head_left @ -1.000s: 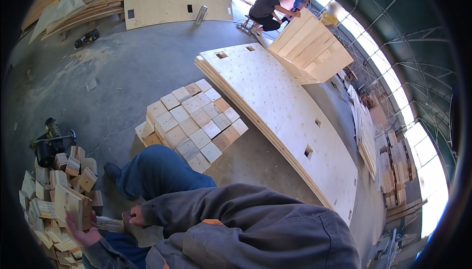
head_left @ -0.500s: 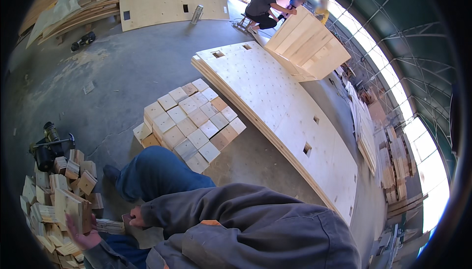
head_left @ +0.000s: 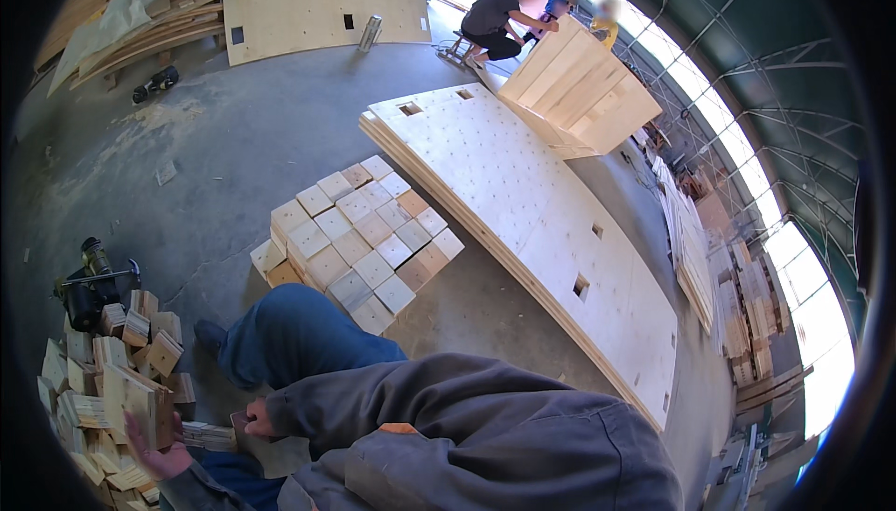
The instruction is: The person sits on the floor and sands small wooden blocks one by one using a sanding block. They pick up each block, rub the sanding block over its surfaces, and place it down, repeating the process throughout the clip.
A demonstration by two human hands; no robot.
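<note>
A stack of square wooden boards (head_left: 135,397), or a layered wood block, stands upright at the lower left, and my left hand (head_left: 161,458) grips its lower edge with the fingers up along its side. My right hand (head_left: 259,419) is closed beside my leg, partly covered by its sleeve. From its fingers juts a thin reddish-brown piece (head_left: 240,423), whose kind I cannot make out. Between the hands lies a small stack of thin wood pieces (head_left: 209,436). Around my left hand is a heap of loose wood blocks (head_left: 86,408).
A black nail gun (head_left: 89,296) rests behind the heap. Ahead sits a neat block stack (head_left: 355,231), beside large plywood panels (head_left: 523,194) with square holes. At the far end a seated person (head_left: 499,21) works at a wooden box (head_left: 583,86). Another power tool (head_left: 156,84) lies on the floor.
The view has shifted very slightly. Both hands keep almost the same place and grip; the block stack and panels have not moved.
</note>
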